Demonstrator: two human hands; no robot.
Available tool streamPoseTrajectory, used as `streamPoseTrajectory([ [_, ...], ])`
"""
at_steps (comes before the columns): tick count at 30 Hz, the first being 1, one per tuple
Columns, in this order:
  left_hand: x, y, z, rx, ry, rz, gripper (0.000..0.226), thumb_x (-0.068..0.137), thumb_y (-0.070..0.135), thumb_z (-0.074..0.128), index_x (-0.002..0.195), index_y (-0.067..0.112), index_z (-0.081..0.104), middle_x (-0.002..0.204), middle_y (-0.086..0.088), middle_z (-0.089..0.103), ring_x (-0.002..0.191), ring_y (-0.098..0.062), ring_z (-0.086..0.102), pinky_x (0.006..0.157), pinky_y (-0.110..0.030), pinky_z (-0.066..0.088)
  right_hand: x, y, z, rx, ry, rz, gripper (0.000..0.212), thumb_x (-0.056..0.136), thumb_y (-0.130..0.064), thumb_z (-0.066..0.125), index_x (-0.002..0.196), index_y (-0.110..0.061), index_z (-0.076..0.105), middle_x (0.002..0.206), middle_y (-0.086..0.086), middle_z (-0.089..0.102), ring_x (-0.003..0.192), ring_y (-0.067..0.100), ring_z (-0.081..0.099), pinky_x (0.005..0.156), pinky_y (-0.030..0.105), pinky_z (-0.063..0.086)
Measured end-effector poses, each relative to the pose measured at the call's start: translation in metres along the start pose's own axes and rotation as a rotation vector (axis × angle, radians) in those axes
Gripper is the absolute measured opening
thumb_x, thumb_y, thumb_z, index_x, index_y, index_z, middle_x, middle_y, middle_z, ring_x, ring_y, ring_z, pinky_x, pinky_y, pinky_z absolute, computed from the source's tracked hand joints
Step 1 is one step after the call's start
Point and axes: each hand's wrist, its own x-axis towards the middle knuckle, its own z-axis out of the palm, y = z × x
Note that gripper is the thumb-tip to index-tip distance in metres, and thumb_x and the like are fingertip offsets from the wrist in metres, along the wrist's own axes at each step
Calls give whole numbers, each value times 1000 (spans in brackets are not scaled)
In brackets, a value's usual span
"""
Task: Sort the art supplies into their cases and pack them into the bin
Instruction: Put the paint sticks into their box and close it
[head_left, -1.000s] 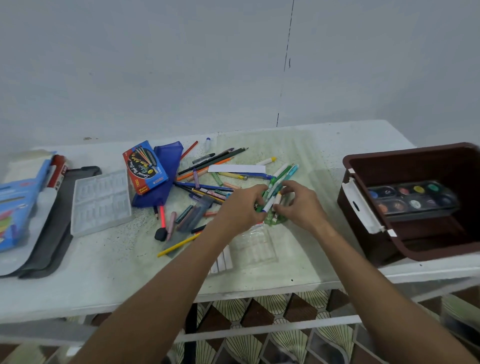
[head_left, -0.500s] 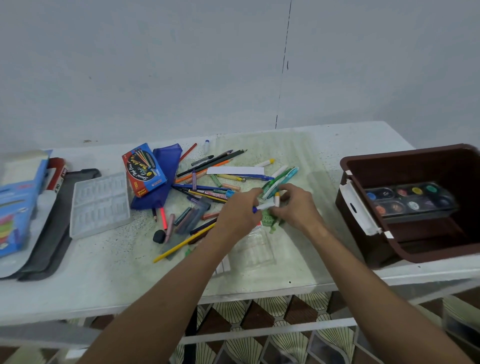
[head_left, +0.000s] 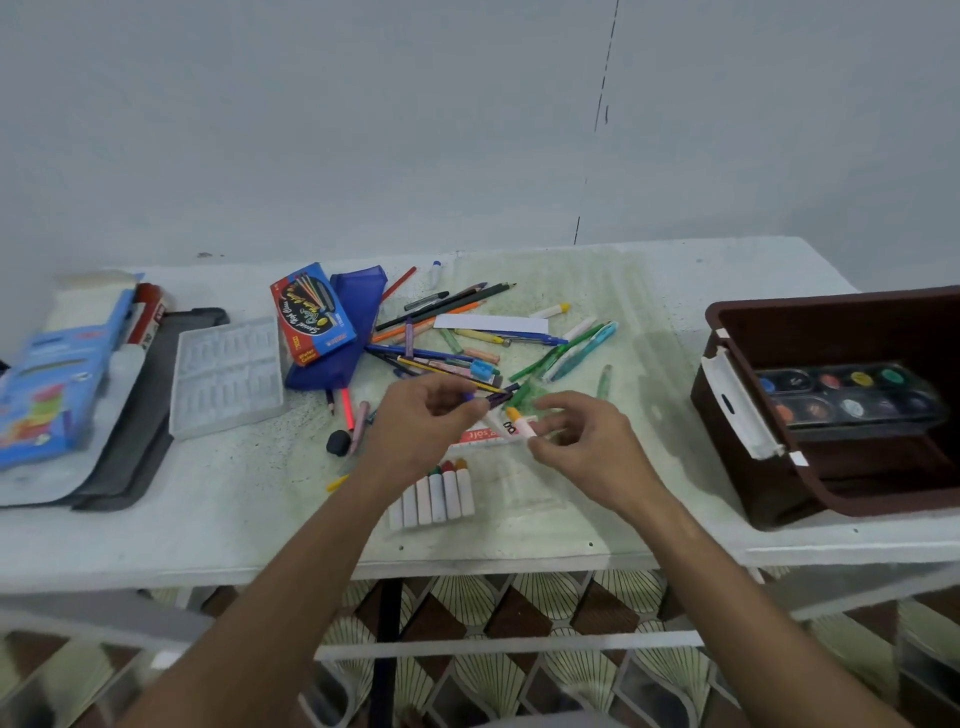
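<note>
My left hand (head_left: 423, 426) pinches a dark purple crayon (head_left: 493, 399) above the table's middle. My right hand (head_left: 582, 441) pinches a white oil pastel with an orange tip (head_left: 521, 423) just beside it. Below my hands lies a clear plastic pastel case (head_left: 511, 478) with a row of several white pastels (head_left: 434, 496) in its left end. A loose pile of pencils, pens and crayons (head_left: 457, 338) spreads behind my hands. The brown bin (head_left: 841, 312) stands at the right with a watercolour palette (head_left: 847, 397) inside.
A blue pencil pouch (head_left: 353, 332) with a watercolour box (head_left: 311, 312) on it lies left of the pile. A white plastic tray insert (head_left: 226, 374), a grey case (head_left: 140, 410) and a blue box (head_left: 47, 384) sit further left. A black eraser (head_left: 337, 442) lies near my left hand.
My hands have drawn back toward me from the green markers. The green markers now lie on the table, and each hand now holds a single crayon over the clear case.
</note>
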Motion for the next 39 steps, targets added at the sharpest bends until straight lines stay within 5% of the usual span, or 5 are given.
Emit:
streamPoseTrajectory([
  [9, -21, -8, -1, 170, -76, -173, 21, 89, 22, 66, 108, 15, 58, 78, -5, 69, 55, -17, 67, 56, -31, 58, -27, 9, 27, -119, -64, 4, 29, 77, -19, 78, 105, -18, 68, 86, 0, 70, 67, 10, 65, 62, 21, 53],
  [14, -17, -11, 6, 551, -38, -100, 27, 83, 40, 71, 96, 17, 65, 86, 2, 68, 64, -7, 61, 54, -17, 44, -24, 8, 34, -269, -77, -27, 23, 84, -21, 71, 102, -8, 74, 95, 4, 72, 69, 5, 62, 55, 1, 40],
  [20, -22, -9, 10, 539, -58, -97, 25, 90, 38, 62, 96, 16, 71, 83, -2, 69, 68, -15, 65, 71, -37, 58, -22, 9, 33, -286, -80, -74, 24, 85, -27, 71, 104, -12, 73, 97, -1, 71, 73, 5, 64, 61, 11, 46],
  [25, -33, -13, 1, 638, -133, -37, 20, 91, 33, 60, 107, 24, 70, 92, 4, 68, 74, -9, 61, 62, -21, 48, -18, 12, 20, -298, -177, -74, 30, 84, -28, 72, 111, -15, 71, 96, -10, 71, 69, -1, 60, 64, 12, 44],
  [39, -31, -20, 0, 756, -299, 46, 35, 89, 38, 64, 121, 25, 66, 102, 0, 49, 96, -17, 53, 82, -28, 44, -12, 7, 25, -406, -376, -128, 38, 87, -26, 69, 124, -17, 63, 83, -7, 66, 61, -2, 53, 55, 9, 37],
])
